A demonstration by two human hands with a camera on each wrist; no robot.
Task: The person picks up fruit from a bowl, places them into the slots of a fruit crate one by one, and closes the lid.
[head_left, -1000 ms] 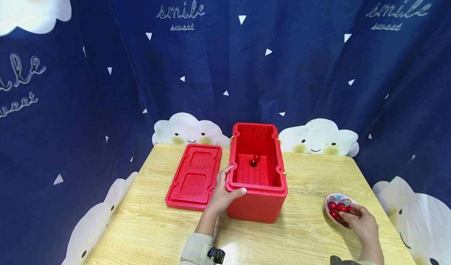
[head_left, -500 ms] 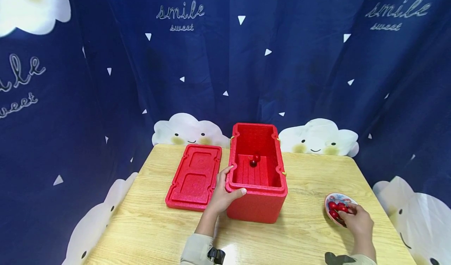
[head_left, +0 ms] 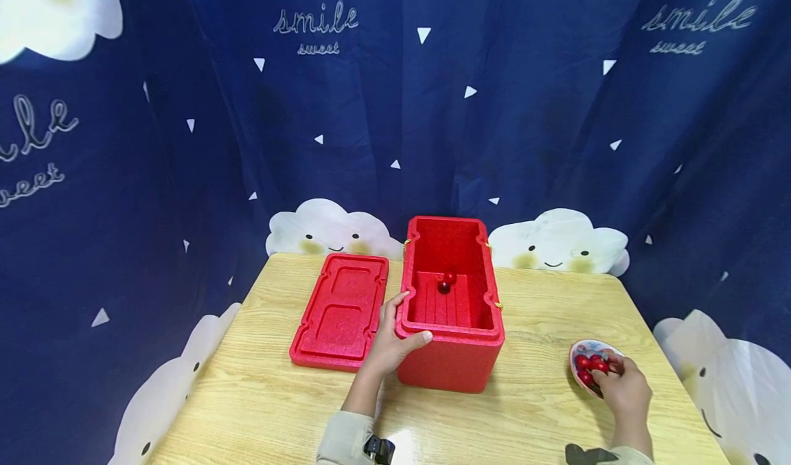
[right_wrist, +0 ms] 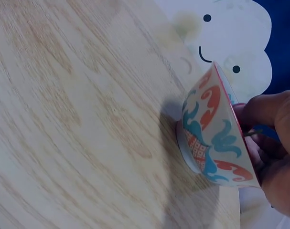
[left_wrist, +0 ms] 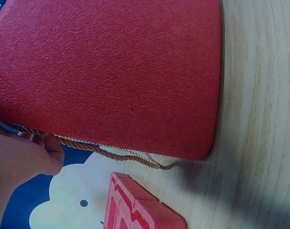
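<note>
A red foam box (head_left: 451,358) stands uncovered on the table, with two dark red cherries (head_left: 444,286) on its floor. My left hand (head_left: 389,345) grips its near left corner, thumb over the front rim and fingers along the side. In the left wrist view those fingers lie by a twisted gold cord (left_wrist: 111,153). To the right, a patterned bowl (right_wrist: 216,138) holds several red cherries (head_left: 583,362). My right hand (head_left: 627,393) reaches over its rim, fingers bent among the cherries. A green stem (right_wrist: 253,132) shows beside the fingers; whether a cherry is pinched is hidden.
The red lid (head_left: 340,310) lies flat on the wooden table (head_left: 247,410), left of the box. A dark blue curtain (head_left: 525,121) with clouds and white triangles hangs behind the table and at both sides.
My right hand has shifted slightly left and lower within the bowl, its wrist moving left. The left hand and the box have stayed put.
</note>
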